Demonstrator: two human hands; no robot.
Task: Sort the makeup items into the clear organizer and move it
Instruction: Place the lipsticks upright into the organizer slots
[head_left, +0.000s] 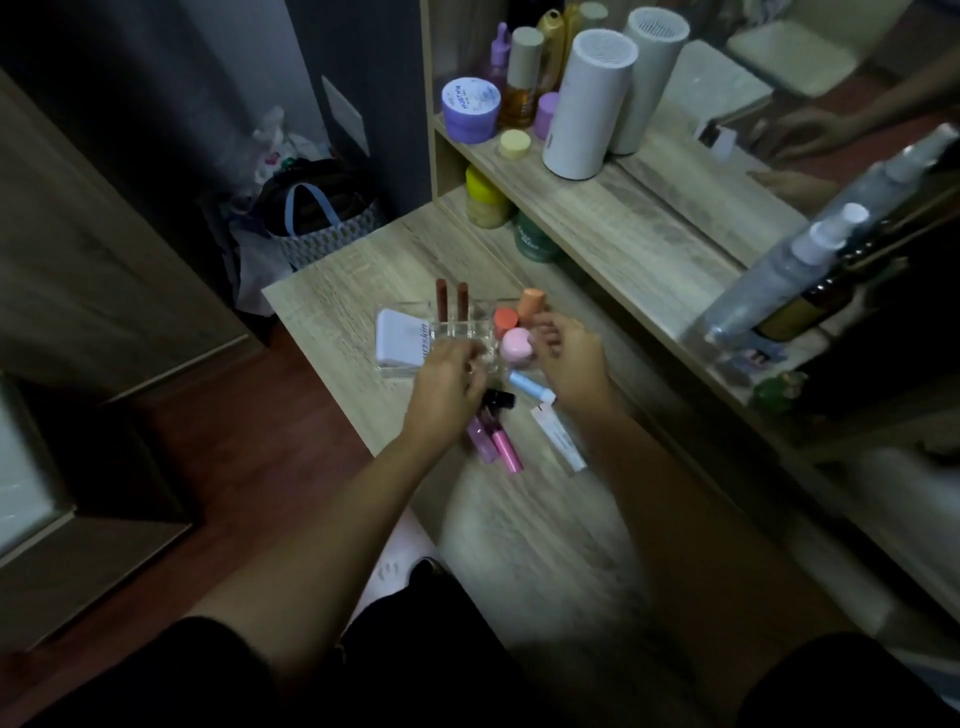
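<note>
The clear organizer (395, 370) sits on the wooden vanity top. It holds two brown lipstick tubes (451, 304) upright, a white compact (399, 338) at its left, and orange (531, 306), coral (505, 319) and pink (515, 345) round items at its right. My left hand (447, 387) hovers at the organizer's front edge, over a black-capped tube (497, 400); whether it grips anything is hidden. My right hand (569, 353) is beside the pink item, fingers apart. Pink and purple gloss tubes (498, 447), a light blue tube (530, 387) and a white tube (558, 439) lie loose in front.
A raised shelf (597, 223) behind carries a purple jar (470, 109), bottles, and a white cylinder (587, 104). A mirror stands at the right with spray bottles (789, 275) before it. A bag (317, 218) sits on the floor to the left.
</note>
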